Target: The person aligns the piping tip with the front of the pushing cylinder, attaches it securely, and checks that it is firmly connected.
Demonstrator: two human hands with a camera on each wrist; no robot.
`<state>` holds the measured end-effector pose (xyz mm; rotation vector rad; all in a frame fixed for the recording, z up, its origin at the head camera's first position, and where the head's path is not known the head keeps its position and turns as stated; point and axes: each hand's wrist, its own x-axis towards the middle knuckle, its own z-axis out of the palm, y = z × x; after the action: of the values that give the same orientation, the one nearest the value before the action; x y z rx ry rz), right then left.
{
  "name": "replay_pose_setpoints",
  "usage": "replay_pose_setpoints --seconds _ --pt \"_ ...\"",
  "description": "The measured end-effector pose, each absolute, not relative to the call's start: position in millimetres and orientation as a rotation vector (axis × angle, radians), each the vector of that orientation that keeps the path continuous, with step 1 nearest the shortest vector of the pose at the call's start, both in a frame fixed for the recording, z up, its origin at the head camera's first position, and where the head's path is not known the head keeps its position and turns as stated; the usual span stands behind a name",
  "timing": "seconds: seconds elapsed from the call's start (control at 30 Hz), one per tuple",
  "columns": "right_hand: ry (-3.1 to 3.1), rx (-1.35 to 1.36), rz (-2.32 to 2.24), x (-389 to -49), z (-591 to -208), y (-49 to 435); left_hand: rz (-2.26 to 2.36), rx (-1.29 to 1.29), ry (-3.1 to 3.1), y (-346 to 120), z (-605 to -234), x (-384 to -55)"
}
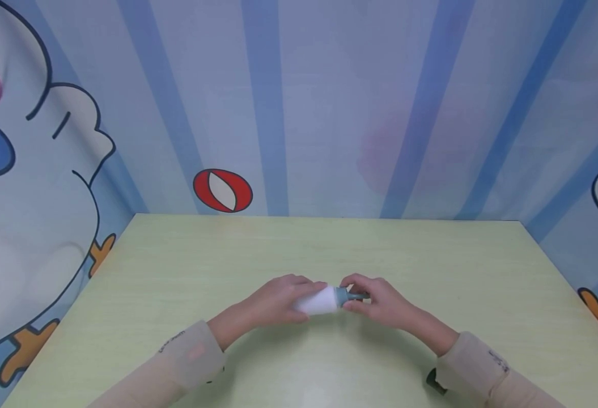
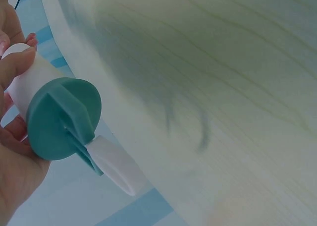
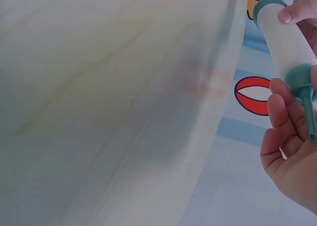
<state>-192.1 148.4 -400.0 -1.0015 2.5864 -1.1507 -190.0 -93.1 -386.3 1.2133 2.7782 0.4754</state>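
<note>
- Beige sleeves [image 1: 176, 362] come in from the near left and near right, with a small dark piece [image 1: 435, 382] under the right cuff.
- White tube [image 1: 317, 301] is held level above the table [image 1: 217, 243], over its middle, between the two hands, its length running left to right.
- Left hand [image 1: 273, 300] wraps its thumb and fingers round the tube's left part.
- Teal disc [image 2: 47, 124] closes the tube's left end; a white flat piece [image 2: 116, 164] sticks out beside its raised ridge.
- Right hand [image 1: 387, 300] grips the teal cap [image 1: 341, 296] at the tube's right end, fingers bent about it; a narrow spout [image 3: 309, 114] points right from this cap.
- Far behind stands a blue striped wall [image 1: 324, 113] with a red-and-white ball [image 1: 244, 190] printed left of centre.
- Large cartoon figure [image 1: 23, 238] fills the left side.
</note>
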Motion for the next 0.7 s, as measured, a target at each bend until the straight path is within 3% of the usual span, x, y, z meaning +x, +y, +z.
replay_pose_setpoints --seconds 0.7 --pt "2.614 -0.889 -1.289 -194.5 -398.7 144.8 0.453 1.232 2.812 -92.0 -385.2 -188.8"
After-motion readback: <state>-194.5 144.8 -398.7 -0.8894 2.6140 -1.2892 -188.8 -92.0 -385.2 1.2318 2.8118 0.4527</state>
